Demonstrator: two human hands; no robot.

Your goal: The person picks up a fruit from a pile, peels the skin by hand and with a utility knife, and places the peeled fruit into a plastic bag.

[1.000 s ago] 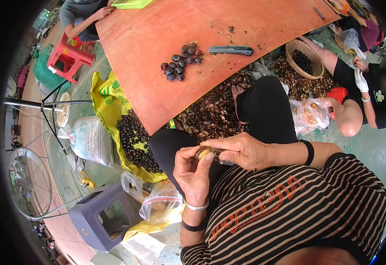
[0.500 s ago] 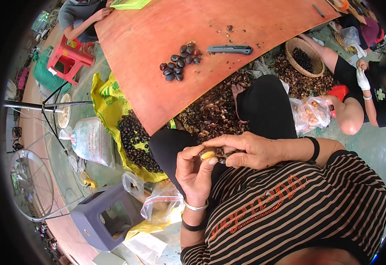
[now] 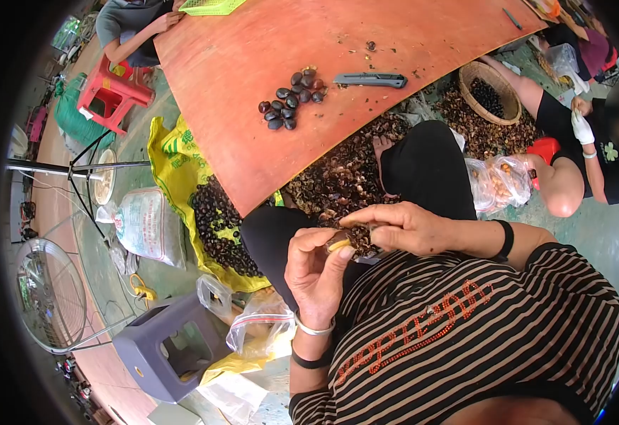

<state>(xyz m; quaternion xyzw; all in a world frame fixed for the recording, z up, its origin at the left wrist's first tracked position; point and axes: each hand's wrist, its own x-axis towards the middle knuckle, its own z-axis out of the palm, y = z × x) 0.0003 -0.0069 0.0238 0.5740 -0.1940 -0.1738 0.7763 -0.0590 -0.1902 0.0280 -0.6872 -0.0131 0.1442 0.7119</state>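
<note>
My left hand (image 3: 314, 273) is closed on a partly peeled nut (image 3: 338, 245), pinched between thumb and fingers. The nut shows a yellow kernel and some dark brown shell. Just to the right, my right hand (image 3: 408, 228) bends its fingers toward the nut, with the index finger reaching to its top. What the right fingers grip is too small and hidden to name. Beyond my knees, glossy dark nuts (image 3: 291, 101) lie in a group on the reddish board (image 3: 231, 152), beside a grey utility knife (image 3: 370, 80).
Shell scraps (image 3: 330, 177) cover the floor below the board. A yellow sack (image 3: 175, 159) with many dark nuts lies left, near a grey stool (image 3: 150, 347). At right, a gloved co-worker (image 3: 610, 149) sits by a wicker basket (image 3: 467, 71); another person (image 3: 128, 32) is at the far left.
The nut in my left hand has turned and shows more dark shell above the yellow part. My right hand has shifted slightly right and up, its index finger still over the nut.
</note>
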